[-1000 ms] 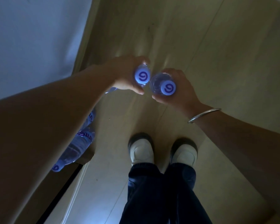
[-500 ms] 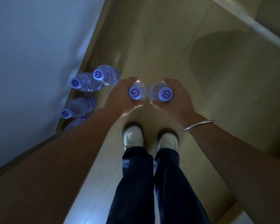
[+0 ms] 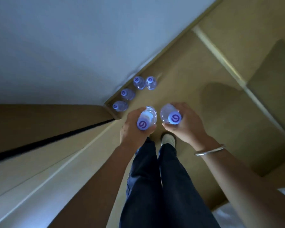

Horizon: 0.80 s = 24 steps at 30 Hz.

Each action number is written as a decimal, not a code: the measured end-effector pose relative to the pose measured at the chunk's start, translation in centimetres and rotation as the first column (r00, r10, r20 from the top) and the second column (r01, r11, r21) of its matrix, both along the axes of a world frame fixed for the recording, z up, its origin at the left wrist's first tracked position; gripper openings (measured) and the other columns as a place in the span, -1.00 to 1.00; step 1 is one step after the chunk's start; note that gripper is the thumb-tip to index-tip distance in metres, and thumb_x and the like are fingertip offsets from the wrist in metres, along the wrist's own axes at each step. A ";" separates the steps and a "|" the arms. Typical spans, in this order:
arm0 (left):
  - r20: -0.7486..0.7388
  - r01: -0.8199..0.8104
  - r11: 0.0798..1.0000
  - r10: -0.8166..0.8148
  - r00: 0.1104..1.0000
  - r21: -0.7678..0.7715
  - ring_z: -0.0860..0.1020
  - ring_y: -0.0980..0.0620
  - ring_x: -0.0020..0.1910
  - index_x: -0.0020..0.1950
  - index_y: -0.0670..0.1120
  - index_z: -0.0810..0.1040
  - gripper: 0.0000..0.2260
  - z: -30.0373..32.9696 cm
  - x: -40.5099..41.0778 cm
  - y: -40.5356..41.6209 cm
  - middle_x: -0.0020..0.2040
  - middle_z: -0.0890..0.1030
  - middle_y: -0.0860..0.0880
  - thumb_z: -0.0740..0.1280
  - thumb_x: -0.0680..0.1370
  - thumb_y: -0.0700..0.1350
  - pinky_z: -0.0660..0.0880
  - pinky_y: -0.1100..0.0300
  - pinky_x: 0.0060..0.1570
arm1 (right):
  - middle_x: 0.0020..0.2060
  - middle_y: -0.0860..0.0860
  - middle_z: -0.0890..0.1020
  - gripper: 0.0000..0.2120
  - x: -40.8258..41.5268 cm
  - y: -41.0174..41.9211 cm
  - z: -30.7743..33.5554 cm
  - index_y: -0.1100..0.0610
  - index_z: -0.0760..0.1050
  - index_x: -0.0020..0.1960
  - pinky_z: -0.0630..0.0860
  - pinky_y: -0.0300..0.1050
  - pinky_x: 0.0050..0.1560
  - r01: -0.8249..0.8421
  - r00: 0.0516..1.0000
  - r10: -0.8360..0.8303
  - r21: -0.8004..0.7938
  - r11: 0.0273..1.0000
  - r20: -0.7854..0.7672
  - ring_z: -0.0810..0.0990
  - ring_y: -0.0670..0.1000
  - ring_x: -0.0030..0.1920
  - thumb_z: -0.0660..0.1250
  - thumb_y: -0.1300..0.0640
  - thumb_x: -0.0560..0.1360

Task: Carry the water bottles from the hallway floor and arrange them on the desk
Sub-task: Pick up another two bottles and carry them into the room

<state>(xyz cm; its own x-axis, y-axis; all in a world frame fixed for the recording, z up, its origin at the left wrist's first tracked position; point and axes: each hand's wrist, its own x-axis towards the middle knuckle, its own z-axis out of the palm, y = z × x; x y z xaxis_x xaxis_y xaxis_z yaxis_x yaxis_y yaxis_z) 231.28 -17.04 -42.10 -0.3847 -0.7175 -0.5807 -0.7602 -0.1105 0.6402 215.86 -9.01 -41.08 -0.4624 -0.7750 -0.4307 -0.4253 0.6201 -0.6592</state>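
Four floor bottles point(image 3: 132, 91) now in a row at centre frame, farther from the hands than before, only one white shoe point(image 3: 168, 139) visible, wall filling more of upper left

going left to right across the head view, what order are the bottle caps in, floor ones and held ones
floor bottle by the corner → second floor bottle → third floor bottle → bottle in the left hand → fourth floor bottle → bottle in the right hand
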 end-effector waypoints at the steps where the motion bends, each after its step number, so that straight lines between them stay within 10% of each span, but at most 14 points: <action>1: 0.010 -0.032 0.999 0.032 0.999 -0.030 0.44 0.13 0.22 0.33 0.07 0.41 -0.36 1.8 1.2 0.7 0.22 0.46 0.13 0.42 0.27 0.14 0.39 0.21 0.19 | 0.06 0.09 0.54 -0.48 0.6 0.0 2.0 0.13 0.48 0.20 0.49 -0.01 0.00 -0.049 0.999 0.049 -0.025 0.998 -0.023 0.55 0.13 0.03 0.49 0.17 0.27; 17: 0.090 -0.497 0.804 0.550 0.830 -0.325 0.54 0.16 -0.21 0.06 0.35 0.38 -0.50 25.2 24.2 16.7 -0.22 0.56 0.27 0.30 0.13 0.31 0.33 0.38 -0.32 | 0.14 -0.03 0.55 -0.36 20.6 4.5 23.0 0.02 0.39 0.32 0.44 -0.15 0.00 -0.749 0.661 0.729 -0.094 0.656 -0.177 0.56 0.05 0.12 0.47 -0.08 0.29; 24: 0.209 -0.665 0.599 0.792 0.573 -0.446 0.56 0.14 -0.26 -0.03 0.25 0.43 -0.51 30.8 35.7 29.4 -0.32 0.59 0.20 0.26 0.10 0.37 0.42 0.29 -0.31 | -0.20 -0.04 0.56 -0.65 34.7 10.5 29.2 0.03 0.35 -0.14 0.33 -0.18 -0.32 -0.930 0.368 0.901 -0.114 0.350 -0.229 0.56 0.05 -0.19 0.38 -0.17 0.29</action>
